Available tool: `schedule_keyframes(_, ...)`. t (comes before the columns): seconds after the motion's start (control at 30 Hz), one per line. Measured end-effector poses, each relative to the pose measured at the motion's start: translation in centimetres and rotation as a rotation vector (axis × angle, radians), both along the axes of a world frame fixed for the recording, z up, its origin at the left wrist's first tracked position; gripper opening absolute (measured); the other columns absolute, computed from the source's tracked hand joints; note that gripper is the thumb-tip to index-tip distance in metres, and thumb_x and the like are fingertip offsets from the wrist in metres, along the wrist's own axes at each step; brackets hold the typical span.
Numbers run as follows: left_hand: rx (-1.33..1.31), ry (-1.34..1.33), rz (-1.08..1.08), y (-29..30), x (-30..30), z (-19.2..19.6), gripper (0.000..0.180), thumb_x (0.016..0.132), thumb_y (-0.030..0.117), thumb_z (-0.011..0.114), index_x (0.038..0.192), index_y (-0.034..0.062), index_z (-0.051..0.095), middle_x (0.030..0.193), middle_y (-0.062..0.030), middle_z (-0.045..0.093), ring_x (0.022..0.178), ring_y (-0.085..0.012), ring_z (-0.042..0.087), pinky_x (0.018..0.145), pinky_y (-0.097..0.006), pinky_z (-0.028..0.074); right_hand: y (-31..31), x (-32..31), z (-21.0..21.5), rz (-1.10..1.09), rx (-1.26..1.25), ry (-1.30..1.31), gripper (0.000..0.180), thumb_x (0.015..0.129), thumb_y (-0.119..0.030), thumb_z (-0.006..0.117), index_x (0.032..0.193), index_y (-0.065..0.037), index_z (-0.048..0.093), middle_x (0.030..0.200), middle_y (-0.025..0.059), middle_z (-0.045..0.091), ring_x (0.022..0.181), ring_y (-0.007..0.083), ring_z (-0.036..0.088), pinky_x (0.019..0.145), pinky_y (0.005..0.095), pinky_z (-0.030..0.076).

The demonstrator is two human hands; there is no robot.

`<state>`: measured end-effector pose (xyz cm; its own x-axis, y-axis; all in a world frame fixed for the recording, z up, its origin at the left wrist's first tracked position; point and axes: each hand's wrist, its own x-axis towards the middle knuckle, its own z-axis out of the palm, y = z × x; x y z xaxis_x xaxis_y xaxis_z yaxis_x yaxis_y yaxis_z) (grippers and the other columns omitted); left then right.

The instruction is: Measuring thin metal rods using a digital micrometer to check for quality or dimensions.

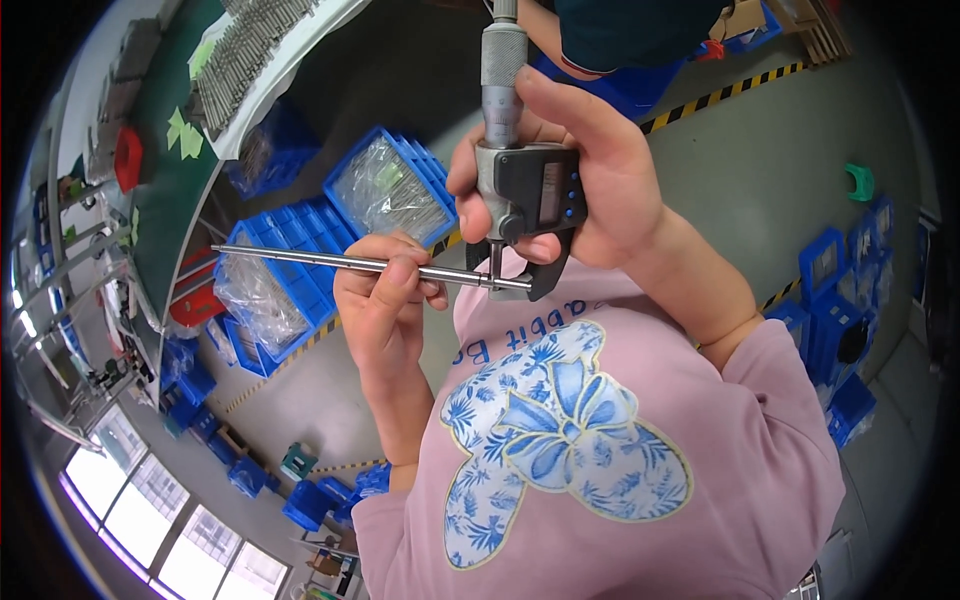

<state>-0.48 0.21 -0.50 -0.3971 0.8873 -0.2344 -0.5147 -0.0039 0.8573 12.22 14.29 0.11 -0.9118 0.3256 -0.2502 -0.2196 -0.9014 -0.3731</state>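
My right hand (610, 165) is wrapped round a digital micrometer (530, 165), its thumb against the knurled thimble (504, 60) at the top. The micrometer's dark body carries a small display and blue buttons. Between the fingertips and thumb of my left hand (385, 300) is a thin steel shaft (320, 257), lying nearly level with a slight downward slope to the right. The shaft's right end sits in the micrometer's jaw opening, just below the spindle (496, 258). Whether the spindle presses on the shaft cannot be made out.
Many metal rods (250, 65) lie on white sheeting on the green table (165, 210) at upper left. Blue crates (390, 185) with plastic-wrapped rods stand below. More blue bins (835, 320) line the right side. Another person's dark clothing (640, 30) shows at the top.
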Motion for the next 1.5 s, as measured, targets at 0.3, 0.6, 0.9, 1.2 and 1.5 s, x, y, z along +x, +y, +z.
schedule_keyframes(0.3,-0.043,-0.045,0.033,-1.0,-1.2,0.7,0.018,0.076,0.014,0.047,0.070,-0.0026,0.049,0.058,-0.0076,0.046,0.044,-0.0102,0.043,0.039,-0.019,0.036,0.8,-0.5,-0.3,0.051,0.097,-0.070,0.068,0.078,-0.056,0.026,0.083,0.006,0.053,0.066,0.0155,0.058,0.041,0.0116,0.049,0.035,0.0174,0.038)
schedule_keyframes(0.6,-0.107,-0.441,-0.213,-5.5,-2.2,3.2,0.029,0.072,0.023,0.045,0.050,0.0066,0.036,0.042,-0.0029,0.034,0.036,-0.0068,0.026,0.033,-0.020,0.019,2.6,-7.4,-5.5,-0.022,0.482,-0.346,0.018,0.069,-0.012,0.061,0.082,-0.002,0.055,0.071,0.0075,0.059,0.050,0.0062,0.048,0.039,0.0177,0.033)
schedule_keyframes(0.9,-0.131,-0.453,-0.328,-6.7,-2.2,2.7,0.027,0.067,0.023,0.046,0.049,0.0052,0.036,0.043,-0.0039,0.035,0.037,-0.0065,0.027,0.034,-0.019,0.019,3.2,-7.2,-6.6,0.030,0.360,-0.312,0.021,0.069,-0.010,0.060,0.086,-0.001,0.052,0.072,0.0096,0.054,0.044,0.0086,0.043,0.040,0.0189,0.035)
schedule_keyframes(1.2,-0.032,-0.533,0.092,-5.9,-4.4,1.8,0.049,0.077,0.020,0.038,0.115,-0.0088,0.033,0.068,-0.0112,0.043,0.045,-0.0139,0.040,0.040,-0.021,0.035,2.1,-4.9,-6.7,-0.080,0.163,-0.304,0.025,0.070,-0.010,0.062,0.089,-0.004,0.048,0.071,0.0066,0.053,0.045,0.0082,0.043,0.041,0.0214,0.034)
schedule_keyframes(1.5,0.246,-0.250,0.391,1.5,0.3,-1.3,0.024,0.084,0.020,0.043,0.102,0.0047,0.044,0.073,-0.0058,0.046,0.059,-0.0110,0.041,0.050,-0.023,0.035,-1.5,-4.2,-1.7,-0.282,0.325,-0.272,0.024,0.068,-0.002,0.061,0.088,-0.001,0.049,0.069,0.0079,0.055,0.049,0.0100,0.049,0.042,0.0188,0.039)
